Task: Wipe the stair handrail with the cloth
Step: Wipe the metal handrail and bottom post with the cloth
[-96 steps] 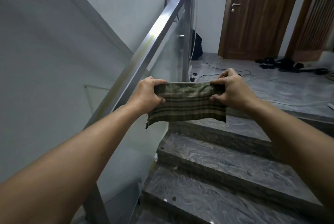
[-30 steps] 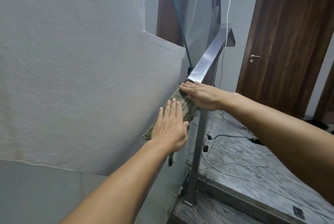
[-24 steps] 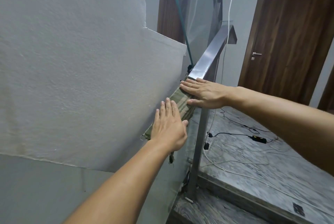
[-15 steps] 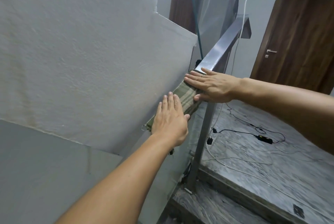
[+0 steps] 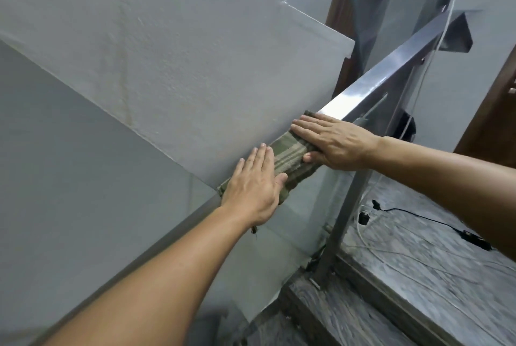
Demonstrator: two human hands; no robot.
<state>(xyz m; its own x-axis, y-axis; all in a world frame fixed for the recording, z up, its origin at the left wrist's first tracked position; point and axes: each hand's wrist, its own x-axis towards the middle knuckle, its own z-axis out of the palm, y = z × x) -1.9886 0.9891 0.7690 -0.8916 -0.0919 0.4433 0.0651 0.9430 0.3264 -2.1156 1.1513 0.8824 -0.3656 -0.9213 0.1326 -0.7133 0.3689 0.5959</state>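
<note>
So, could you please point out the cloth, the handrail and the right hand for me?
cloth (image 5: 290, 158): head view, on the striped stretch showing between the two hands.
handrail (image 5: 371, 86): head view, on the shiny top face above the cloth.
right hand (image 5: 335, 142): head view, on the back of the hand.

The sloping square-section polished steel handrail (image 5: 371, 86) carries a folded green-and-tan striped cloth (image 5: 290, 160) draped over its top edge; grey marbled floor (image 5: 418, 276) bears loose black and white cables (image 5: 413, 213).

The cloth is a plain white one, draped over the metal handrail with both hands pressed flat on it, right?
Not quite: the head view shows the cloth is green with pale stripes, not plain white. It is draped over the metal handrail, with the left hand and right hand pressed flat on it.
</note>
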